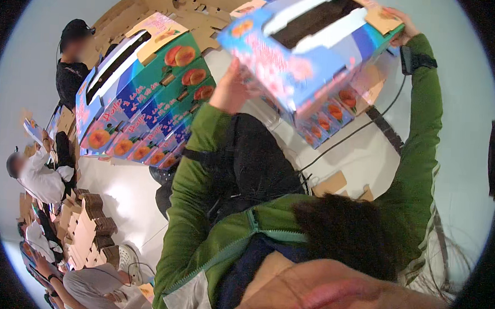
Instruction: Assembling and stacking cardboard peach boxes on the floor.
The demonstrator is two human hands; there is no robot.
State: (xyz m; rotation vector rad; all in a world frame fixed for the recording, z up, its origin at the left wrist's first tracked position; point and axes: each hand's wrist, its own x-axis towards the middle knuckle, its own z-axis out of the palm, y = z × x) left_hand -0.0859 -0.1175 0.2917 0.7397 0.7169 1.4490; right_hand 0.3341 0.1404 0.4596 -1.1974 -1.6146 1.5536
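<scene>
A blue and pink printed fruit carton is lifted in front of me, with a long slot in its top that looks dark inside. At its left end, my left hand presses against the side near the corner, fingers partly hidden. My right hand grips the far right end by the tan and green corner. Below the carton stand several like cartons with peach pictures, partly covered by it. To the left rises a tall stack of the same cartons, the top one showing a similar slot.
Brown cardboard sheets lie at the back left. Stacked flat cardboard and several seated people are at the left. A black cable crosses the floor on the right, near loose cardboard pieces.
</scene>
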